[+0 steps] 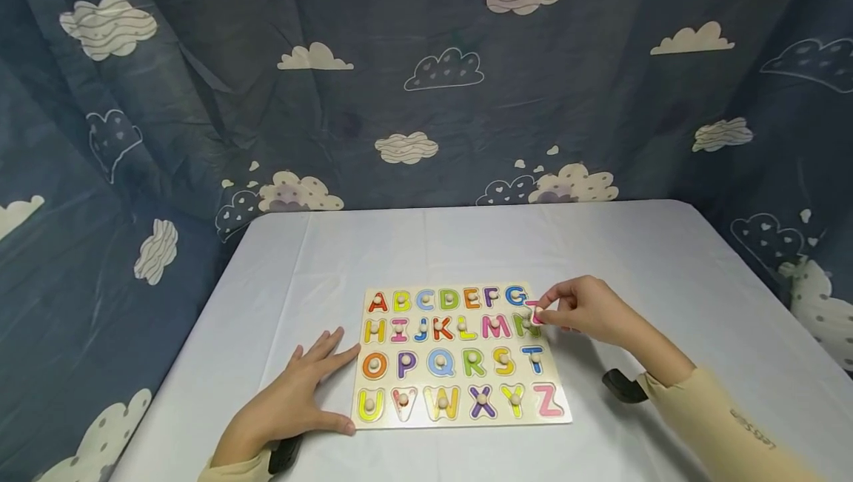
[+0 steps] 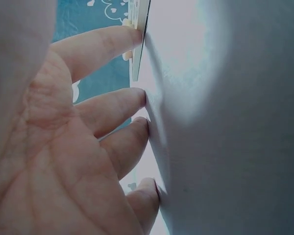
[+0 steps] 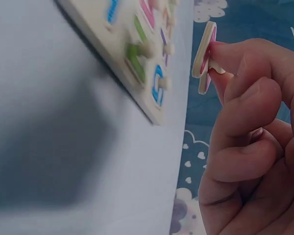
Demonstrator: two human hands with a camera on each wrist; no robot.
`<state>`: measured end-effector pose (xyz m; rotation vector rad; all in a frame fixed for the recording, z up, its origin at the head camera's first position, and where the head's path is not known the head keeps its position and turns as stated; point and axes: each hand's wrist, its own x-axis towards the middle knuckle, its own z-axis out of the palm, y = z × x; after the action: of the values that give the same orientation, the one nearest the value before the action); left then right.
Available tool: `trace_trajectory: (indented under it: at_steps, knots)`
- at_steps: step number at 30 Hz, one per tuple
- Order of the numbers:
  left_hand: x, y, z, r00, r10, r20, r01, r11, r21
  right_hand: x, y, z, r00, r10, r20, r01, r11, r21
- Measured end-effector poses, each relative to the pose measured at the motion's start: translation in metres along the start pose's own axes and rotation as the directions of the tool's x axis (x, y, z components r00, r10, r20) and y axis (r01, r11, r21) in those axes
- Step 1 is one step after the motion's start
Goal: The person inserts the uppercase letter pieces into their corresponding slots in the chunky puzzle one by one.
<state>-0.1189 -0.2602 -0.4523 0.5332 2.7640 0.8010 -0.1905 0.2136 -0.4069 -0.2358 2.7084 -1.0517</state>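
A wooden alphabet puzzle board (image 1: pixel 460 423) lies flat on the white table, its colored letter pieces standing in rows with small round knobs. My right hand (image 1: pixel 593 312) pinches a pink letter piece (image 3: pixel 204 54) by its knob, above the board's right edge near the green N (image 1: pixel 523 327). In the right wrist view the piece is lifted off the board and tilted edge-on. The pink Z slot (image 1: pixel 548 400) at the lower right shows no knob. My left hand (image 1: pixel 293 397) has its fingers spread, with thumb and index finger touching the board's left edge.
A white cloth (image 1: pixel 413 245) covers the table around the board. Behind it hangs a dark blue curtain (image 1: pixel 373 23) with a cloud pattern. A black strap device (image 1: pixel 624 386) is at the right wrist.
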Motion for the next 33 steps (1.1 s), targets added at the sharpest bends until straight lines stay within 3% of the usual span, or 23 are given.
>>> trace_trajectory:
  at_steps: [7,14,24,33]
  knots:
    - [-0.001,-0.001,0.002,1.000,-0.006,0.003,0.006,1.000,-0.003,-0.039,0.008,0.020,0.999,0.027,0.027,-0.029,0.998,0.054]
    - [-0.001,-0.001,0.002,1.000,-0.014,-0.004,0.014,1.000,0.004,-0.064,0.013,0.036,0.998,0.032,0.051,-0.037,0.994,0.102]
    - [0.000,-0.002,0.003,1.000,-0.025,-0.002,0.025,1.000,-0.006,-0.081,0.020,0.053,0.995,-0.020,0.100,0.000,0.980,0.197]
    - [0.002,-0.004,0.004,1.000,-0.021,0.001,0.021,1.000,-0.010,-0.088,0.018,0.062,0.997,-0.025,0.066,0.009,0.974,0.226]
